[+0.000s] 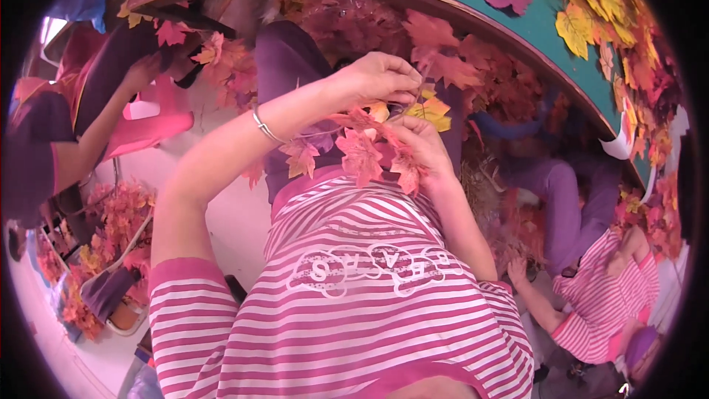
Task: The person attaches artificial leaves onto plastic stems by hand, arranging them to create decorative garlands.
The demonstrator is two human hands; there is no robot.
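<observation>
In front of my waist, my right hand (422, 142) is closed round the stems of a bunch of artificial maple leaves (360, 157). Its red and orange leaves hang over my lap, and a yellow leaf (430, 110) sticks out just above the fingers. Slightly higher and to the left, my left hand (380, 77) has its fingers curled together in a pinch beside the bunch. A thin stem shows near those fingertips, but what they grip is too small to make out. A metal bracelet circles my left wrist.
A green-topped table (546, 26) curves across the far side, with yellow, orange and purple leaves (576, 29) on it. Red leaves (458, 52) are heaped beneath it. A person in a striped shirt (609, 292) sits at right; another person's arm (103, 129) shows at left.
</observation>
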